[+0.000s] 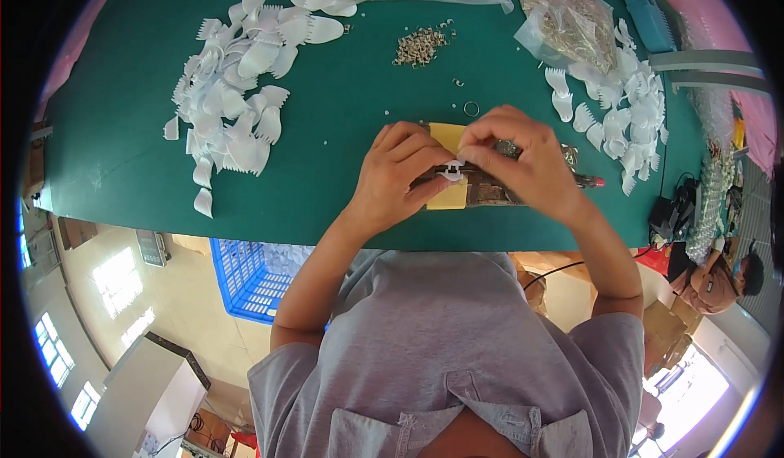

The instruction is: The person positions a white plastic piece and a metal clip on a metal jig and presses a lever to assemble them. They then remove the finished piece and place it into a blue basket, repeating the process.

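Over a fixture with a yellow block (445, 197) on the green table, both hands meet at a small white plastic piece (452, 169). My left hand (395, 172) pinches this piece from its left side between thumb and fingers. Thumb and forefinger of my right hand (523, 154) are pressed together at the piece's upper right edge; whatever lies between them is hidden. A dark tool with a red tip (600, 183) sticks out beyond my right wrist, and the rest of it is mostly covered.
White toothed plastic pieces (237, 90) lie heaped at left, with another heap (633, 123) at right. Small metal parts (420, 47) form a pile beyond my hands, near a metal ring (471, 108). Clear bags (563, 21) stand at the back. A blue basket (237, 282) is below.
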Motion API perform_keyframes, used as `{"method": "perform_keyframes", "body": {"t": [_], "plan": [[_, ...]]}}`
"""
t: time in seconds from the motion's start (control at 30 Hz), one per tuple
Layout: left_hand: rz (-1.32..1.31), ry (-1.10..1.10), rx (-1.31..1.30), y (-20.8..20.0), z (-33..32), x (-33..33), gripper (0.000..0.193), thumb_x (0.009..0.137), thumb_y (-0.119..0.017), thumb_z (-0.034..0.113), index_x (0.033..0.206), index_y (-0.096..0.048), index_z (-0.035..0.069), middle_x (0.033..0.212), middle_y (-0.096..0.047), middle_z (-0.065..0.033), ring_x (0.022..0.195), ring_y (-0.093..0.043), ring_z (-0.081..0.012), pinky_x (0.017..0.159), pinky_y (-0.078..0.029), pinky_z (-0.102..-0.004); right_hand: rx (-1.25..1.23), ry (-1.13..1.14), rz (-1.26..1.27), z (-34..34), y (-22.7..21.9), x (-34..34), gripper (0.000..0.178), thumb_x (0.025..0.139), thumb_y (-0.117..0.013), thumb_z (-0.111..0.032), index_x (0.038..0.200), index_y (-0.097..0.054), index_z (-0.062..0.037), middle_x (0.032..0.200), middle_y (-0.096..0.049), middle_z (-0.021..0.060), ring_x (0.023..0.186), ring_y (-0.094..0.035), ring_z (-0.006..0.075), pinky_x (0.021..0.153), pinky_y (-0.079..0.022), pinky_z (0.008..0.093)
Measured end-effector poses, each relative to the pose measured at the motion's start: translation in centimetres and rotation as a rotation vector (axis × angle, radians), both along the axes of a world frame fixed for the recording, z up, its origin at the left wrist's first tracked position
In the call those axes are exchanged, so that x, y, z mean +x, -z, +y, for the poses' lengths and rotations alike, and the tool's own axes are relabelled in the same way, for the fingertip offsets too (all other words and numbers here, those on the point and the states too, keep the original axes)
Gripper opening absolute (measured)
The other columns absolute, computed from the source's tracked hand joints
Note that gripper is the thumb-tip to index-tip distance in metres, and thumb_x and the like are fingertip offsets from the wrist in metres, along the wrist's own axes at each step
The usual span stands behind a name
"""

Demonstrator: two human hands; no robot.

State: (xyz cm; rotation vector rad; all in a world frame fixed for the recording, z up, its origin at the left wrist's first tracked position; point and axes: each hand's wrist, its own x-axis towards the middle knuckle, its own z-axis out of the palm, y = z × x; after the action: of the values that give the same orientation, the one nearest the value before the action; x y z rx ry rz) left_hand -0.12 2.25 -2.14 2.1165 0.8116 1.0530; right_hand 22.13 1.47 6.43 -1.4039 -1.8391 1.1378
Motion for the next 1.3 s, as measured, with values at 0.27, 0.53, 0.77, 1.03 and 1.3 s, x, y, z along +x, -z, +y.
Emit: {"method": "perform_keyframes", "body": {"t": [0.27, 0.53, 0.77, 1.03, 1.3], "plan": [[-0.009, -0.025, -0.034, 0.1, -0.1, 0.2, 0.032, 0.069, -0.088, 0.012, 0.097, -0.073, 0.010, 0.099, -0.070, -0.0010, 0.102, -0.064, -0.0274, 0.091, -0.051, -0.0433, 0.204, 0.004, -0.112, -2.2, 1.4, -1.1, 0.009, 0.087, -0.079, -0.009, 0.095, -0.075, -0.0093, 0.084, -0.066, 0.0025, 0.085, -0.058, 0.0224, 0.085, -0.044, 0.0375], [-0.022, -0.019, -0.050, 0.3, -0.3, 0.1, 0.032, 0.068, -0.087, 0.010, 0.097, -0.072, 0.010, 0.099, -0.070, -0.0018, 0.103, -0.064, -0.0282, 0.092, -0.051, -0.0436, 0.274, 0.107, -0.105, -3.1, 2.1, -1.8, 0.009, 0.084, -0.081, -0.009, 0.091, -0.074, -0.0103, 0.081, -0.067, 0.0009, 0.084, -0.060, 0.0238, 0.083, -0.044, 0.0381], [-0.034, -0.034, -0.048, 0.2, -0.2, 0.3, 0.032, 0.068, -0.088, 0.012, 0.095, -0.072, 0.009, 0.097, -0.069, -0.0022, 0.101, -0.064, -0.0282, 0.090, -0.051, -0.0430, 0.141, 0.140, -0.151, -2.4, 1.2, -2.0, 0.011, 0.081, -0.081, -0.009, 0.085, -0.071, -0.0100, 0.079, -0.071, 0.0008, 0.082, -0.063, 0.0238, 0.081, -0.048, 0.0376], [-0.025, -0.013, -0.062, -0.2, -0.1, 0.3, 0.031, 0.070, -0.089, 0.010, 0.095, -0.072, 0.007, 0.096, -0.069, -0.0034, 0.099, -0.064, -0.0288, 0.089, -0.051, -0.0431, -0.432, -0.117, -0.070, 2.8, 0.5, -0.5, 0.025, 0.079, -0.085, -0.015, 0.090, -0.068, -0.0011, 0.082, -0.074, 0.0067, 0.077, -0.071, 0.0148, 0.072, -0.055, 0.0299], [-0.117, 0.035, -0.174, -0.5, -0.5, 0.4, 0.027, 0.076, -0.086, 0.001, 0.099, -0.072, 0.004, 0.102, -0.072, -0.0081, 0.100, -0.067, -0.0285, 0.087, -0.054, -0.0385, -0.285, 0.145, 0.226, -0.2, 0.4, 3.7, 0.015, 0.097, -0.076, -0.012, 0.108, -0.071, -0.0025, 0.093, -0.073, 0.0013, 0.081, -0.065, 0.0058, 0.076, -0.054, 0.0235]]}}
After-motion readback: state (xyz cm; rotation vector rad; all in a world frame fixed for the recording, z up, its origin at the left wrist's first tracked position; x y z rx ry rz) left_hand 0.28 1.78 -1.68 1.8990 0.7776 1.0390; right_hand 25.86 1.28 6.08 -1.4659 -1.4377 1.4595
